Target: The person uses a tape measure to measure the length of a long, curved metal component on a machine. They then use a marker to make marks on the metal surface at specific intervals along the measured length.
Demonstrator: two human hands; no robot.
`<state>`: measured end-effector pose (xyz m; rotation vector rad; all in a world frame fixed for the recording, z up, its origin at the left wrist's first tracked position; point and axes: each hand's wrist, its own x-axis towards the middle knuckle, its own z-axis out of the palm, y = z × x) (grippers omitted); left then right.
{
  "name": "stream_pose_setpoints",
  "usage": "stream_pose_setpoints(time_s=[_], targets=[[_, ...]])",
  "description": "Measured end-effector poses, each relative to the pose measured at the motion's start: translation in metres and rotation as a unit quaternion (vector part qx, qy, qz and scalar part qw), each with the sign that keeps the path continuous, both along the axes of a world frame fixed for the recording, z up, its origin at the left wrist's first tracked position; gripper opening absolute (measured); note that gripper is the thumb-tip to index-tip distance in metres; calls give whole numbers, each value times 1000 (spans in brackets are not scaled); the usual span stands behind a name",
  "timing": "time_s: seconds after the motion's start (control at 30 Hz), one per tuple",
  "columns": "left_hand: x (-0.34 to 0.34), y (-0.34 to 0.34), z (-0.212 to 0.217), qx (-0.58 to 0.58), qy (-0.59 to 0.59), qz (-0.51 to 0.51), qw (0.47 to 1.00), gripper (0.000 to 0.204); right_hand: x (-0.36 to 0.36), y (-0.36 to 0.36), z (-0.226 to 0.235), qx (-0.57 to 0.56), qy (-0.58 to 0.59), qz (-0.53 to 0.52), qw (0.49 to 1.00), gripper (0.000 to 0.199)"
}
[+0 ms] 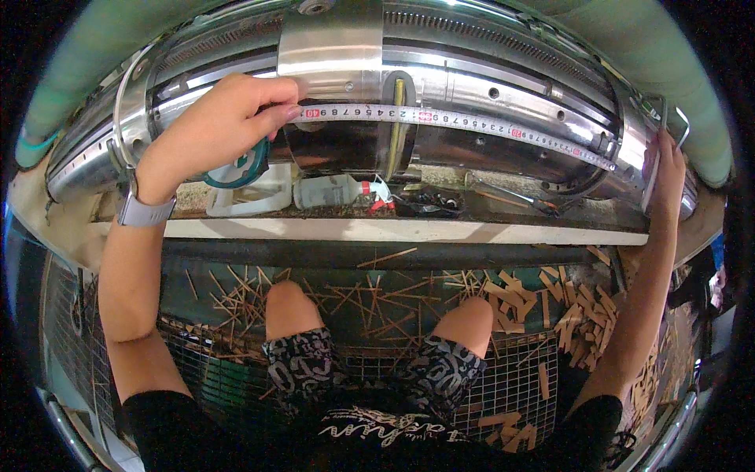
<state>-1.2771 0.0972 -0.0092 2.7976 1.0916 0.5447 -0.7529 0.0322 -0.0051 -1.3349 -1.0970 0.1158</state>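
Note:
A white tape measure blade [460, 119] with black and red markings is stretched along the front of a large shiny metal cylinder [503, 90]. My left hand [240, 118] pinches the blade at its left part, thumb and bent index finger together. The round teal case [250, 169] of the tape measure shows just below that hand, partly hidden behind it. The blade's far end lies on the cylinder near its right collar. My right hand [668, 169] is at the cylinder's right end, its fingers closed around the edge of a metal bracket [652, 177]; they are partly hidden.
Under the cylinder, a ledge [393, 230] holds a white spray bottle [326, 191] with a red-and-white nozzle, a pale plastic container [236, 203], dark scraps and a screwdriver-like tool [511, 197]. Cardboard strips [586, 322] litter the floor and metal grating around my knees. Green rollers [75, 86] flank the cylinder.

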Motion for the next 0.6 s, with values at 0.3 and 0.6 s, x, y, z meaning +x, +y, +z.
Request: stream_pose_setpoints(time_s=[0.3, 0.6], targets=[[1, -5, 2, 31, 18, 0, 999, 18, -93, -68, -123, -209, -403, 125, 882, 10], [-1, 0, 1, 48, 24, -17, 998, 18, -116, 14, -202, -161, -598, 157, 770, 8]])
